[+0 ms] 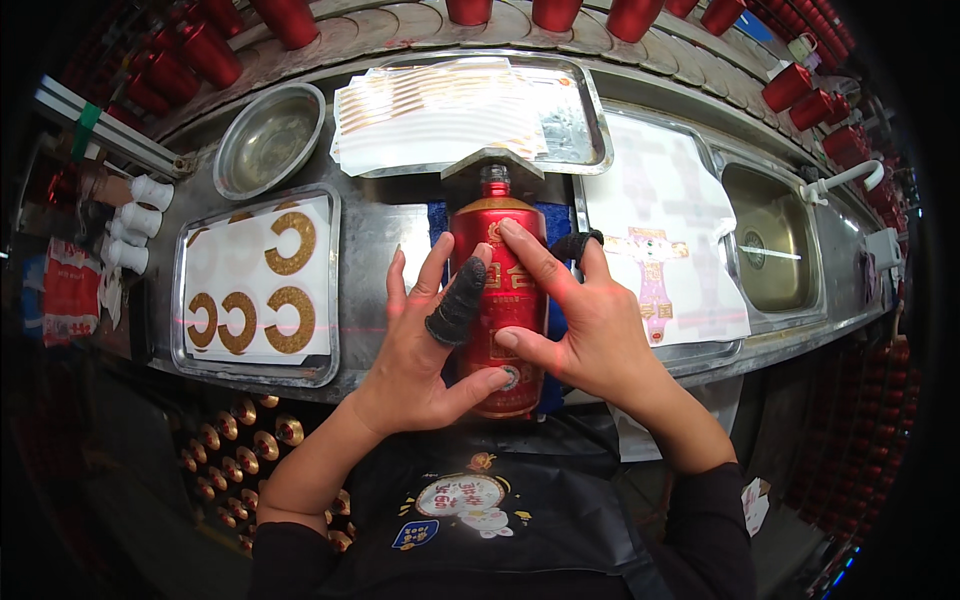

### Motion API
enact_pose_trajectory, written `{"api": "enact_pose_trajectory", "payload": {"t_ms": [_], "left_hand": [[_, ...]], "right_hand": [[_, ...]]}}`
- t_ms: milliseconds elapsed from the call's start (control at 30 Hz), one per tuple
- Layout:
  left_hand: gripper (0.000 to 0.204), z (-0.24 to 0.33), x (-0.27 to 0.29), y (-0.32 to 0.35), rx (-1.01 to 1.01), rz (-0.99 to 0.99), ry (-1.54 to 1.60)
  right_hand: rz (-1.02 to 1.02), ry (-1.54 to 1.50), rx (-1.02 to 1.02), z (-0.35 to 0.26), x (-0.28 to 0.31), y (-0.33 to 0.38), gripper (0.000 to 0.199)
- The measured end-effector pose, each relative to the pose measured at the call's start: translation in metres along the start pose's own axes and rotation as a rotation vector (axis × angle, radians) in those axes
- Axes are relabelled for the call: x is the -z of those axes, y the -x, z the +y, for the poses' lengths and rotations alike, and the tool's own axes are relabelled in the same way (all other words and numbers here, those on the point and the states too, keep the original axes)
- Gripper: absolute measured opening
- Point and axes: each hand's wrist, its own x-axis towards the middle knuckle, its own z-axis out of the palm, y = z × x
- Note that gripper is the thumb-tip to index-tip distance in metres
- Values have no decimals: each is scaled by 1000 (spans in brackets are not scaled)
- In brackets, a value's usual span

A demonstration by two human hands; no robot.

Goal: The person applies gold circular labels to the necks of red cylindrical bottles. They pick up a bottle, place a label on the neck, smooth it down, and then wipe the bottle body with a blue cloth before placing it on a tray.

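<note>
A glossy red bottle (490, 350) with gold decoration lies on its side, its dark neck pointing away and resting at a notched metal bracket (492, 165). My left hand (415, 345) is open at the bottle's left side, fingers spread. Its thumb touches the lower front near a round emblem, and the index finger, in a dark finger cover (458, 303), lies along the side. From the right, my right hand (590, 325) rests with index fingertip on the upper body and thumb lower down, fingers apart. Another dark cover (575, 246) is on one of its fingers. Blue cloth (558, 395) shows beneath the bottle.
On the left, a metal tray (334, 290) carries a sheet of gold C-shaped decals (290, 243). Behind are a metal bowl (268, 140) and a tray with stacked decal sheets (430, 115). A patterned decal sheet (700, 240) lies right, before the sink (770, 235). Red bottles line the back conveyor (400, 25).
</note>
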Motion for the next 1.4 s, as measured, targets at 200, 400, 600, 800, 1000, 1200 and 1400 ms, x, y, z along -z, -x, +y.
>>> {"api": "enact_pose_trajectory", "payload": {"t_ms": [200,400,600,800,1000,1200,1400], "left_hand": [[96,-1,0,4,-13,79,66],[95,2,1,0,-7,-2,-40],[93,5,4,-4,-10,24,-38],[90,2,5,-13,7,-12,-64],[91,2,5,-12,14,-13,-46],[93,-4,-2,-2,5,55,34],[91,-9,-8,16,-6,79,85]], "right_hand": [[-25,-76,-17,1,2,5,86],[-110,-29,-51,-1,4,6,83],[-80,-51,-12,-3,5,4,82],[-31,-51,5,1,1,0,83],[-60,-56,-50,1,-1,1,86],[-78,-138,-79,5,1,6,82],[2,-194,29,15,-6,20,71]]}}
